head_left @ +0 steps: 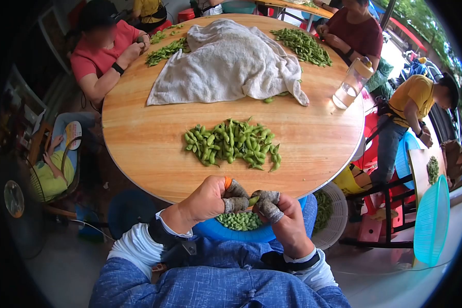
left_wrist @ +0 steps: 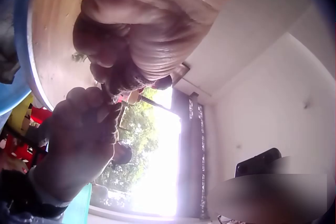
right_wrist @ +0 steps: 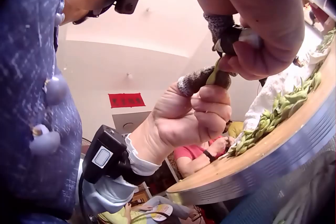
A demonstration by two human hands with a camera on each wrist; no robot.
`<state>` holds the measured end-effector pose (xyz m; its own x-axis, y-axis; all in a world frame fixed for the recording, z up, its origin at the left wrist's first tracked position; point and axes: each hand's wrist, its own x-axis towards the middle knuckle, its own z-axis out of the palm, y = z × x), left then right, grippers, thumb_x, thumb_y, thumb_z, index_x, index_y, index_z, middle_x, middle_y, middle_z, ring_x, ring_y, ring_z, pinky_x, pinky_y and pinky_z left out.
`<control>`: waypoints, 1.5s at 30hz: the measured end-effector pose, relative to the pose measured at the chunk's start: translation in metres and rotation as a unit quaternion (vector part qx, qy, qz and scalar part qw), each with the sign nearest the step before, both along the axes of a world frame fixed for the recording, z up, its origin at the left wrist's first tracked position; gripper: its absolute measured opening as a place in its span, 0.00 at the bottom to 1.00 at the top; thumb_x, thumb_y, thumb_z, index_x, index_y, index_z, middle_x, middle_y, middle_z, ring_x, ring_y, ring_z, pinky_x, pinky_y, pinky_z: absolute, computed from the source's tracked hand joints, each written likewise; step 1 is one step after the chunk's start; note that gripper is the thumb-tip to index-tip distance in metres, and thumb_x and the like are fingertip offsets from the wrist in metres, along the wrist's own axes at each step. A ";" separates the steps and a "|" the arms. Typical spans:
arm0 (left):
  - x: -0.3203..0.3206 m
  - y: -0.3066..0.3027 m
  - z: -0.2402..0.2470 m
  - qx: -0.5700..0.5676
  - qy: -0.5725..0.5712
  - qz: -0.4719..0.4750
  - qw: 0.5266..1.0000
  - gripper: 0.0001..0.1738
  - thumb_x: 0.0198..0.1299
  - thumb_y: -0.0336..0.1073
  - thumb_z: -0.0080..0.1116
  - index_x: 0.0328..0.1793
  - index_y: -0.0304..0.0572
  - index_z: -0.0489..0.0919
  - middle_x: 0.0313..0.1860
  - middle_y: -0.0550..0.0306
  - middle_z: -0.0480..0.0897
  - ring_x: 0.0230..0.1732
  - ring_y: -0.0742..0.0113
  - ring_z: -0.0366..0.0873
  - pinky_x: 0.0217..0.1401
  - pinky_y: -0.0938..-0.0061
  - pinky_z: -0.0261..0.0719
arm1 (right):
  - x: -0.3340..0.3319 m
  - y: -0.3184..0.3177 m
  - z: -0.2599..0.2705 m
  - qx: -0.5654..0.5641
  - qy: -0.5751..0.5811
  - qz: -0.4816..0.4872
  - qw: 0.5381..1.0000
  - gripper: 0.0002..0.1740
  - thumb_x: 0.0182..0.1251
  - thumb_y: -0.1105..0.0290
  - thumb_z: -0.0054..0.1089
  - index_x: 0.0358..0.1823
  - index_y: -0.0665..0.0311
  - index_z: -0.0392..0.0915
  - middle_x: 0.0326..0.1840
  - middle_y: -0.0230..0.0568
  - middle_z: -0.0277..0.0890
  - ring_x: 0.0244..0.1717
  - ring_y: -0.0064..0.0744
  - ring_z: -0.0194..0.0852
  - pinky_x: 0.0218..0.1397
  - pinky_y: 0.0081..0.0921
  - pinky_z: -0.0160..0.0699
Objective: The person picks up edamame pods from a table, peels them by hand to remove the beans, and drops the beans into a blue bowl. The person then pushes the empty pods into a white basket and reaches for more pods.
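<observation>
In the head view, a small green bean pod [head_left: 253, 200] is pinched between my two hands, just off the table's near edge. My left hand [head_left: 200, 204] grips one end with finger and thumb, both in grey wraps, and an orange band circles one finger. My right hand [head_left: 288, 220], wrapped the same way, pinches the other end. The right wrist view shows the pod [right_wrist: 213, 74] running up from the left fingers to the right ones. Below both hands, shelled green beans [head_left: 239, 221] lie in a blue basin [head_left: 210, 230] at my lap.
On the round wooden table [head_left: 138, 138] ahead lies a heap of pods [head_left: 231, 145]. Behind it a white towel [head_left: 226, 64] covers a mound, and a water bottle [head_left: 351, 84] stands at right. A white basket [head_left: 339, 210] sits right of my lap. Other people sit around with pods.
</observation>
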<state>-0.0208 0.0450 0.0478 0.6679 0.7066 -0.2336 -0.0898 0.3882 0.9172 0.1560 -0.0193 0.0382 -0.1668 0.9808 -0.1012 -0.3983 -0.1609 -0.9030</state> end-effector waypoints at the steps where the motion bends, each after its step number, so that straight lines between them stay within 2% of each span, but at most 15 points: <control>1: 0.000 0.000 0.000 0.001 0.000 -0.002 1.000 0.07 0.48 0.29 0.61 0.31 0.33 0.76 0.26 0.62 0.78 0.27 0.78 0.73 0.32 0.84 0.72 | 0.000 0.000 0.000 -0.002 -0.008 -0.001 1.000 0.12 0.62 0.69 0.50 0.42 0.70 0.73 0.32 0.26 0.73 0.31 0.12 0.64 0.33 0.11 0.63; 12: -0.001 -0.007 -0.003 0.016 0.015 -0.005 1.000 0.07 0.49 0.29 0.60 0.31 0.33 0.76 0.26 0.62 0.77 0.28 0.79 0.73 0.31 0.85 0.71 | 0.000 -0.006 0.002 0.003 -0.015 0.013 1.000 0.11 0.62 0.72 0.48 0.41 0.71 0.72 0.35 0.32 0.74 0.36 0.17 0.69 0.41 0.15 0.68; 21: 0.001 -0.008 -0.008 -0.009 -0.008 -0.032 0.999 0.09 0.50 0.33 0.61 0.31 0.35 0.75 0.25 0.64 0.76 0.26 0.79 0.72 0.30 0.84 0.70 | -0.003 -0.009 -0.001 0.008 -0.046 -0.025 0.999 0.10 0.62 0.74 0.48 0.41 0.72 0.72 0.36 0.34 0.75 0.38 0.19 0.70 0.43 0.17 0.68; 24: 0.006 -0.016 -0.008 0.102 0.057 0.012 0.993 0.10 0.49 0.34 0.61 0.32 0.34 0.75 0.27 0.59 0.77 0.25 0.72 0.74 0.29 0.80 0.71 | -0.002 -0.009 -0.004 -0.006 -0.064 -0.042 0.997 0.09 0.62 0.74 0.48 0.41 0.73 0.72 0.36 0.33 0.75 0.37 0.19 0.69 0.43 0.17 0.68; 25: 0.007 -0.018 -0.008 0.243 0.124 0.017 0.962 0.11 0.48 0.34 0.61 0.32 0.34 0.75 0.27 0.56 0.77 0.26 0.68 0.75 0.30 0.78 0.72 | -0.001 -0.009 -0.005 -0.001 -0.062 -0.047 0.997 0.10 0.61 0.74 0.49 0.41 0.73 0.72 0.35 0.33 0.75 0.37 0.19 0.70 0.43 0.17 0.68; 26: 0.008 -0.020 -0.007 0.378 0.189 0.022 0.906 0.11 0.47 0.33 0.61 0.32 0.33 0.75 0.28 0.54 0.77 0.27 0.64 0.75 0.30 0.76 0.72 | -0.001 -0.010 -0.006 0.004 -0.059 -0.052 0.997 0.10 0.61 0.74 0.49 0.40 0.72 0.72 0.35 0.33 0.75 0.37 0.19 0.70 0.43 0.17 0.68; 27: 0.009 -0.022 -0.006 0.503 0.249 0.026 0.827 0.11 0.46 0.33 0.62 0.32 0.33 0.74 0.28 0.51 0.77 0.27 0.61 0.76 0.31 0.74 0.73 | -0.001 -0.010 -0.007 0.009 -0.058 -0.056 0.997 0.10 0.61 0.73 0.49 0.40 0.72 0.72 0.35 0.33 0.75 0.36 0.19 0.70 0.42 0.17 0.68; 28: 0.007 -0.022 -0.005 0.570 0.313 -0.008 0.760 0.12 0.45 0.32 0.60 0.33 0.32 0.74 0.28 0.46 0.76 0.31 0.52 0.76 0.32 0.69 0.73 | 0.000 -0.009 -0.007 -0.007 -0.060 -0.041 0.997 0.10 0.61 0.73 0.50 0.40 0.72 0.72 0.35 0.33 0.75 0.36 0.19 0.70 0.42 0.17 0.68; 31: 0.006 -0.026 -0.011 0.590 0.318 -0.017 0.742 0.12 0.37 0.25 0.51 0.33 0.32 0.73 0.29 0.43 0.74 0.34 0.47 0.73 0.34 0.64 0.72 | 0.004 -0.008 -0.011 -0.025 -0.039 0.002 0.999 0.11 0.61 0.72 0.51 0.41 0.72 0.72 0.35 0.33 0.75 0.37 0.19 0.70 0.42 0.17 0.68; 34: 0.008 -0.023 -0.028 0.532 0.157 0.022 0.832 0.08 0.45 0.27 0.53 0.34 0.32 0.73 0.28 0.47 0.75 0.31 0.55 0.75 0.32 0.70 0.71 | 0.005 -0.009 -0.022 0.019 0.036 0.019 0.999 0.11 0.60 0.72 0.52 0.41 0.72 0.72 0.36 0.33 0.75 0.38 0.19 0.70 0.43 0.17 0.68; 37: 0.007 -0.026 -0.024 0.340 0.085 -0.002 0.937 0.07 0.55 0.32 0.51 0.35 0.34 0.73 0.28 0.55 0.76 0.29 0.69 0.74 0.31 0.77 0.70 | -0.001 -0.011 -0.029 0.059 0.076 -0.001 0.995 0.11 0.60 0.72 0.53 0.42 0.71 0.72 0.37 0.34 0.74 0.39 0.21 0.70 0.44 0.18 0.68; 38: 0.006 -0.026 -0.028 0.280 0.051 0.003 0.959 0.09 0.56 0.35 0.50 0.35 0.35 0.73 0.29 0.57 0.76 0.30 0.70 0.74 0.31 0.77 0.70 | -0.001 -0.010 -0.034 0.064 0.080 -0.004 0.995 0.11 0.59 0.72 0.53 0.42 0.71 0.72 0.38 0.34 0.74 0.39 0.21 0.70 0.44 0.19 0.68; 41: 0.008 -0.031 -0.046 0.083 -0.048 0.035 0.995 0.13 0.60 0.41 0.48 0.36 0.38 0.74 0.31 0.61 0.76 0.30 0.73 0.72 0.32 0.78 0.69 | 0.000 -0.007 -0.044 0.087 0.085 0.002 0.993 0.11 0.59 0.73 0.53 0.41 0.71 0.72 0.38 0.34 0.74 0.39 0.22 0.70 0.45 0.19 0.68; 43: 0.012 -0.036 -0.050 -0.066 -0.109 0.081 0.989 0.14 0.61 0.43 0.47 0.37 0.39 0.75 0.30 0.64 0.75 0.30 0.77 0.71 0.31 0.80 0.68 | 0.001 -0.005 -0.049 0.105 0.086 0.014 0.991 0.10 0.59 0.73 0.53 0.41 0.70 0.71 0.38 0.34 0.73 0.39 0.21 0.69 0.44 0.19 0.67; 45: 0.013 -0.037 -0.044 -0.124 -0.114 0.091 0.981 0.14 0.61 0.43 0.46 0.37 0.40 0.75 0.29 0.64 0.76 0.29 0.76 0.70 0.31 0.80 0.68 | 0.001 -0.003 -0.051 0.125 0.088 0.027 0.988 0.10 0.59 0.73 0.52 0.41 0.70 0.72 0.38 0.33 0.73 0.39 0.21 0.69 0.44 0.18 0.67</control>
